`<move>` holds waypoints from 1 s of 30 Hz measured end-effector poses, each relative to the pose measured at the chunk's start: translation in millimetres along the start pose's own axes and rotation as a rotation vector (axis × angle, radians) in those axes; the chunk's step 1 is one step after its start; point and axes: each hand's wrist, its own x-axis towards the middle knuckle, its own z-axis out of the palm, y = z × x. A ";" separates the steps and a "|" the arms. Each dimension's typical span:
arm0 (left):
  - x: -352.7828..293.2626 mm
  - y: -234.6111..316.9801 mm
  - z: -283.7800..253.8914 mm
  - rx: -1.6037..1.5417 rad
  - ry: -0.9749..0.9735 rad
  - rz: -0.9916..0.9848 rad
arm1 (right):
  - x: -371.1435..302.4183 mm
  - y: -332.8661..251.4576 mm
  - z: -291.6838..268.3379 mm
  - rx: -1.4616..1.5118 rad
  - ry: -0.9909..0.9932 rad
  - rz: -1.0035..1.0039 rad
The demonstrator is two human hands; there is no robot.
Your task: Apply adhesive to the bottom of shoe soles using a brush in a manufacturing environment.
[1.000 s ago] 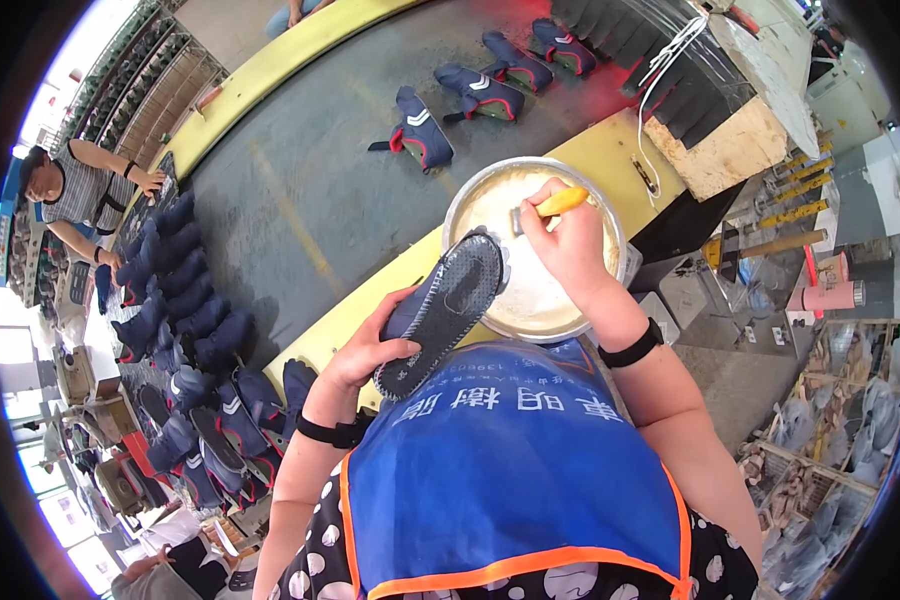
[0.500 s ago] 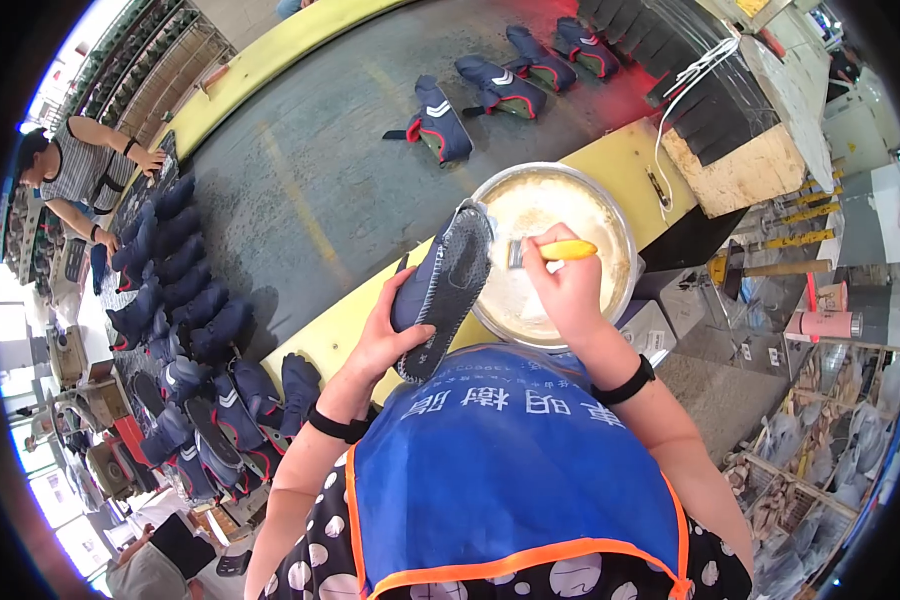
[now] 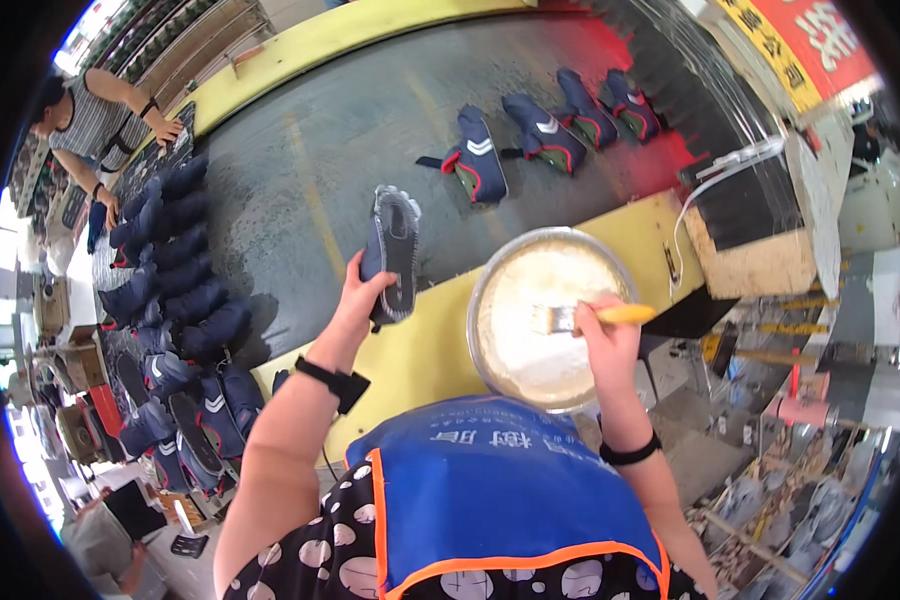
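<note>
My left hand (image 3: 354, 302) grips a dark navy shoe (image 3: 406, 212) by its heel end, fingers on one side and thumb across the sole. The shoe is held up over the edge of the belt, its black sole with stitched rim turned toward me. In my right hand (image 3: 610, 345) is a paintbrush (image 3: 625, 313) with a yellow handle, pinched near the metal band. Its pale bristles point left, over a round metal basin (image 3: 478, 345) of creamy white liquid. Whether the bristles touch the liquid I cannot tell.
Several navy shoes (image 3: 481, 160) with red trim lie on the dark conveyor belt (image 3: 320, 140), below a red glow. More shoes (image 3: 210, 330) crowd the left side, where a co-worker (image 3: 120, 120) reaches in. A yellow ledge (image 3: 440, 300) borders the belt; a white cable (image 3: 682, 225) hangs right.
The shoe in my left hand has moved left and forward, away from the basin and brush. The brush, earlier beside the shoe, is now over the basin's middle. My view has shifted.
</note>
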 end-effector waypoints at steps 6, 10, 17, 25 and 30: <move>135.4 -2.9 -5.4 0.464 0.345 0.280 | -6.0 -2.8 -20.5 -0.152 0.209 0.080; 180.5 -28.2 -10.3 0.816 0.334 0.311 | -7.0 2.0 -22.9 -0.205 0.264 0.125; 64.0 19.5 -11.0 0.804 0.294 0.031 | 20.4 -10.7 -0.9 -0.303 0.112 0.017; -182.7 62.7 -217.2 0.986 1.318 0.784 | 46.7 -38.5 71.3 -0.282 -0.004 -0.116; -316.4 55.1 -336.9 1.103 1.861 0.423 | 50.1 -46.2 118.2 -0.232 -0.126 -0.257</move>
